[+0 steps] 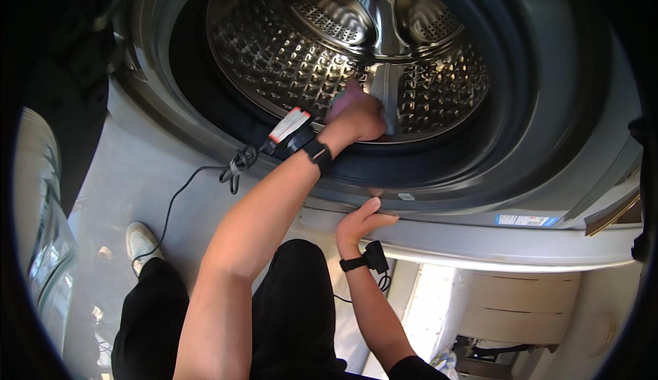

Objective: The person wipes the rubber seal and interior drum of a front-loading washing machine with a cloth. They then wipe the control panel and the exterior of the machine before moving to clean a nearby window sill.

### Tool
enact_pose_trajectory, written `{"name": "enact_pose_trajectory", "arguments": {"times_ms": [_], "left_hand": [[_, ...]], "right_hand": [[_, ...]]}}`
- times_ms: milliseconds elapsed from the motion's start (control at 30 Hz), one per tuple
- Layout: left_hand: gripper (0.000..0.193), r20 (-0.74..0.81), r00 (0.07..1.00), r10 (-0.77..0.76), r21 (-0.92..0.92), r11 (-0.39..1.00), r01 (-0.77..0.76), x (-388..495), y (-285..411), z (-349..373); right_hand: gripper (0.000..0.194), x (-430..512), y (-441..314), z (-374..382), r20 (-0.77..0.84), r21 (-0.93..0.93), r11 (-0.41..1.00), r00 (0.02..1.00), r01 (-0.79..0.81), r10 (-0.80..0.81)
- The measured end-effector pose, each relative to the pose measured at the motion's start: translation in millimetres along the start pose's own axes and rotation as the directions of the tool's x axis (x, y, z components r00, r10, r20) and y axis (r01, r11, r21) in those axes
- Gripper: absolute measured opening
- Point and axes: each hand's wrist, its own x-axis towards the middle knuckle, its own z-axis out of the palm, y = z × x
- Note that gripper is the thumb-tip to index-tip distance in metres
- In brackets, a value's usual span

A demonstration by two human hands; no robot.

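Note:
Inside the perforated metal drum [303, 61] of a front-loading washing machine, my left hand [362, 117] is low, just past the front lip. It is blurred and curled around a pink and greenish cloth [347, 99]; most of its fingers are hidden. A black strap with a boxy device and a white, red-edged label [290, 124] is on that wrist. My right hand [362, 220] rests on the lower front rim [442, 213] of the machine, thumb up against it, holding nothing. The dark rubber door gasket [411, 159] runs between the two hands.
A bundled black cable [241, 161] hangs from my left wrist device down towards my shoe [141, 243]. The glass door [46, 231] stands open at the left. A beige drawer cabinet [519, 303] is at lower right, and a cardboard piece [614, 213] is at the right edge.

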Motion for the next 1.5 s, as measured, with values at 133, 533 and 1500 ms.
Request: {"name": "enact_pose_trajectory", "arguments": {"times_ms": [133,533,1500], "left_hand": [[0.040,-0.137,0.991,0.002,-0.640,0.763,-0.090,-55.5,32.6,-25.4],[0.024,-0.105,0.988,-0.116,-0.039,0.993,0.113,-213.9,120.3,16.7],[0.048,-0.825,0.556,0.104,0.548,0.388,0.741,-481.4,323.1,-272.3]], "right_hand": [[0.069,-0.2,1.0,-0.7,0.019,0.073,0.997,1.000,0.006,-0.007],[0.070,-6.4,-8.8,-58.3,0.407,0.184,0.865,0.837,-0.466,0.365],[0.044,-120.1,-44.4,-87.4,0.901,-0.323,-0.405,-0.147,-0.855,-0.409]]}}
